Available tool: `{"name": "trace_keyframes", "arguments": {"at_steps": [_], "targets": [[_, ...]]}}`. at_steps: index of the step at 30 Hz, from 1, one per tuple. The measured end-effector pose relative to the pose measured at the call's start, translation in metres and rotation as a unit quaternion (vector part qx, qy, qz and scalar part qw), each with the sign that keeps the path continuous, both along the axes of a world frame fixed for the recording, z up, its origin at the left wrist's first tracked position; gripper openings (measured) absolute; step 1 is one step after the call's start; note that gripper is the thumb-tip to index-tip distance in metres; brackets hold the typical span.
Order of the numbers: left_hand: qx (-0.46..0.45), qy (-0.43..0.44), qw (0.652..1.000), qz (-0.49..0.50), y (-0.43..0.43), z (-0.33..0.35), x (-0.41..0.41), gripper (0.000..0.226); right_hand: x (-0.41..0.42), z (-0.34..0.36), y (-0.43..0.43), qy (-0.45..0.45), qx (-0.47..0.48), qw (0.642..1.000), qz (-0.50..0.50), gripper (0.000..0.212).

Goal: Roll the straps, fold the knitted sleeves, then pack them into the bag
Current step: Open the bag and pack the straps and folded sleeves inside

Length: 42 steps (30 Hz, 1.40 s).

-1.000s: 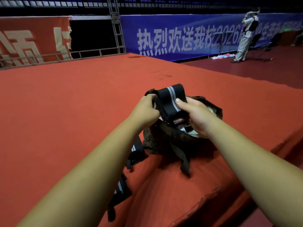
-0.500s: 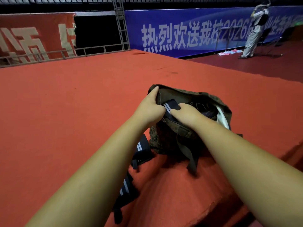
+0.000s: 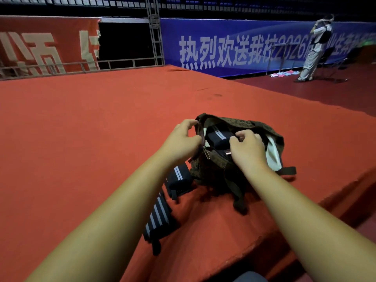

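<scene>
So the bag (image 3: 234, 122), brown patterned fabric, sits on the red carpeted stage (image 3: 101, 129) close to its near edge, with the mouth wide open. Inside there's a rolled strap (image 3: 216, 137), black with pale stripes, in the left part of the opening.

The left hand (image 3: 181, 139) is at the bag's left rim, fingers curled, index finger and thumb pinching that rim. The right hand (image 3: 247, 146) is over the near side of the mouth, fingers curled in and bunched together right beside the rolled strap. Honestly can't tell if they're pinching anything or just touching.

Pale lining (image 3: 272, 151) shows on the bag's right side, and a brass zipper pull (image 3: 207, 154) hangs at the near left corner of the opening. A dark webbing strap (image 3: 238, 192) droops off the front of the bag onto the carpet.

Two more bits are outside the bag. A dark striped roll (image 3: 179, 178) lies just beside its left side, partly under the left forearm, and a striped piece (image 3: 158, 218) lies closer to the stage's near edge.

Way back there's a blue banner (image 3: 223, 47), a red banner (image 3: 40, 47), a metal truss (image 3: 155, 37), and a person (image 3: 313, 58) standing on the darker floor off the stage's right edge.
</scene>
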<state>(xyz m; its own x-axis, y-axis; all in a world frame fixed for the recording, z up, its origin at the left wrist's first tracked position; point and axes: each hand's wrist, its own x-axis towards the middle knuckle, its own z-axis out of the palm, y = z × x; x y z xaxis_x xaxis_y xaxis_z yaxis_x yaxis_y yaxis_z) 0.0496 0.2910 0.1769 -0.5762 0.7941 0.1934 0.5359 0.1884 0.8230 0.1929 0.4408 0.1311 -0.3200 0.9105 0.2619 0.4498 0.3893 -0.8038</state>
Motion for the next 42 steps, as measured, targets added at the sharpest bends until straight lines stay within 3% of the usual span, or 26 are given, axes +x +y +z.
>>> {"name": "trace_keyframes", "arguments": {"at_steps": [3,6,9,13,18,23,27,33,37,42], "targets": [[0.017,-0.065,0.997,0.034,-0.013,-0.021,-0.013,0.033,0.014,0.002,-0.045,0.107,0.067,0.992,0.024,0.020],[-0.059,0.010,0.995,0.081,-0.025,-0.044,-0.027,0.026,0.016,-0.002,-0.087,0.118,0.106,0.983,0.096,0.018],[-0.166,0.123,0.974,0.093,-0.031,-0.074,-0.046,0.038,0.006,-0.019,-0.111,0.071,0.116,0.971,0.196,0.020],[-0.279,0.245,0.928,0.011,-0.028,-0.100,-0.066,0.055,-0.017,-0.069,-0.108,-0.098,0.115,0.950,0.273,0.039],[-0.366,0.257,0.892,-0.061,-0.010,-0.107,-0.084,0.068,-0.022,-0.135,-0.097,-0.227,0.133,0.930,0.257,0.058],[-0.447,0.222,0.863,-0.074,0.008,-0.100,-0.084,0.035,-0.024,-0.149,-0.095,-0.203,0.147,0.945,0.210,0.047],[-0.464,0.203,0.859,-0.068,0.013,-0.093,-0.085,0.034,-0.027,-0.149,-0.095,-0.201,0.149,0.948,0.199,0.037],[-0.436,0.129,0.887,-0.079,0.000,-0.081,-0.078,0.044,-0.022,-0.142,-0.095,-0.167,0.104,0.960,0.198,0.023],[-0.385,0.143,0.906,-0.104,-0.016,-0.072,-0.056,0.043,-0.018,-0.139,-0.100,-0.117,0.045,0.975,0.182,0.050],[-0.312,0.135,0.933,-0.122,-0.046,-0.049,-0.038,0.043,-0.004,-0.127,-0.109,-0.021,-0.004,0.974,0.226,0.043]]}}
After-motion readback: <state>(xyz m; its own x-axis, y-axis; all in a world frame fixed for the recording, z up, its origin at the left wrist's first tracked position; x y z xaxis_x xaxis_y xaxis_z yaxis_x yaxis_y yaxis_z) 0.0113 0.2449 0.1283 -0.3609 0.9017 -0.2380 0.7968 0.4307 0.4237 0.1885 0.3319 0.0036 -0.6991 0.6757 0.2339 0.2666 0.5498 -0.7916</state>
